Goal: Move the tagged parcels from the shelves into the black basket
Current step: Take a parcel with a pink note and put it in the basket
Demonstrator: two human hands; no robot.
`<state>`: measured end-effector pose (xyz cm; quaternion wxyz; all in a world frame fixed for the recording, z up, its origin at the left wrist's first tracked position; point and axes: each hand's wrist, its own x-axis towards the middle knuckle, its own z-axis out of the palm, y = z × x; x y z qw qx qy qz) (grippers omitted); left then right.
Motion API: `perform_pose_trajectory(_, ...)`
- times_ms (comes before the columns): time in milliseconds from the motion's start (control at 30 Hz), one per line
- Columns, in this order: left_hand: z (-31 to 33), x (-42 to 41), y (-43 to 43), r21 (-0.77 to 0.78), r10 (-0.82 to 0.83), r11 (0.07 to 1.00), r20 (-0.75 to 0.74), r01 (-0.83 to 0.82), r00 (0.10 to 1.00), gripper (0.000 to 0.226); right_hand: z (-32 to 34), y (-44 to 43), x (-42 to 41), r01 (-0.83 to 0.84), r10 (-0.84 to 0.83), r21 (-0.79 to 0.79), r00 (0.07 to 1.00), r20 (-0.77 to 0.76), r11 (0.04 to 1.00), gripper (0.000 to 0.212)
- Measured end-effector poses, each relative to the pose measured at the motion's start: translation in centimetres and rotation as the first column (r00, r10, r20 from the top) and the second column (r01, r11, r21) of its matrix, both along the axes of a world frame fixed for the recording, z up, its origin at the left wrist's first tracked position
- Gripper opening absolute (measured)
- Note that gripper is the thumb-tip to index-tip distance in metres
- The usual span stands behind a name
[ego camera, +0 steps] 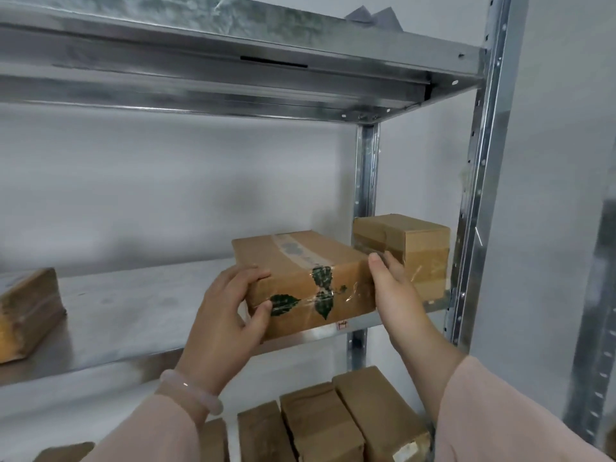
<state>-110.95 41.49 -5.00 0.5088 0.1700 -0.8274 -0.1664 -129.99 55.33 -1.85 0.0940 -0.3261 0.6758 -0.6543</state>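
Both arms wear loose, plain pale pink long sleeves: left sleeve (150, 431), right sleeve (493, 411). A smooth, milky pink bangle (190, 391) circles the left wrist, possibly stone or glass. The left hand (226, 315) and right hand (396, 295) are bare, with short nails.

Soft, even, fairly bright indoor light; a faint shadow lies on the wall (133, 135) under the upper shelf (233, 78). Tape (346, 295) on the box (300, 261) glints. Everything is slightly blurred, and the right post (477, 195) bows
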Motion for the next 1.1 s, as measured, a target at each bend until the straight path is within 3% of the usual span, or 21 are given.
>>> perform_pose_trajectory(100, -0.6, 0.2, 0.3, -0.013, 0.036, 0.999, -0.043, -0.037, 0.998, 0.038, 0.9, -0.2, -0.4, -0.125, 0.122, 0.024, 0.986, 0.118, 0.992, 0.024)
perform_pose_trajectory(200, -0.9, 0.4, 0.8, -0.061, 0.058, 0.996, -0.064, -0.062, 0.996, 0.035, 0.7, -0.5, -0.7, -0.171, 0.169, 0.004, 0.977, 0.127, 0.985, 0.024)
perform_pose_trajectory(333, -0.6, 0.2, 2.1, -0.046, 0.070, 0.996, -0.083, -0.074, 0.994, 0.035, 0.6, -0.2, -0.7, -0.193, 0.225, -0.193, 0.961, 0.160, 0.962, 0.026)
perform_pose_trajectory(400, 0.1, -0.1, 3.0, 0.027, 0.050, 0.999, -0.116, -0.047, 0.992, 0.035, 0.5, 0.1, -0.7, -0.186, 0.223, -0.274, 0.969, 0.107, 0.944, 0.029)
perform_pose_trajectory(533, 2.3, -1.2, 3.9, 0.348, 0.116, 0.937, -0.215, -0.035, 0.970, 0.069, -0.1, 1.0, -0.2, -0.224, 0.230, -0.385, 0.973, -0.032, 0.895, 0.041)
perform_pose_trajectory(633, 3.6, -1.8, 4.2, 0.378, 0.103, 0.926, -0.225, -0.010, 0.969, 0.068, -0.7, 1.5, -0.2, -0.309, 0.302, -0.419, 0.949, -0.085, 0.854, 0.048)
perform_pose_trajectory(800, 3.2, -1.4, 4.7, 0.398, 0.064, 0.914, -0.324, 0.075, 0.944, 0.056, 0.3, 1.7, -2.0, -0.379, 0.487, -0.473, 0.864, 0.127, 0.795, 0.036)
perform_pose_trajectory(1000, 3.3, -2.1, 5.3, 0.367, 0.091, 0.930, -0.255, 0.009, 0.963, 0.051, 1.4, 2.8, -2.7, -0.508, 0.596, -0.439, 0.799, 0.082, 0.741, 0.061)
perform_pose_trajectory(1100, 4.0, -2.6, 6.0, 0.328, 0.139, 0.939, -0.091, -0.102, 0.986, 0.062, 1.8, 3.5, -1.7, -0.580, 0.649, -0.446, 0.761, 0.001, 0.681, 0.071)
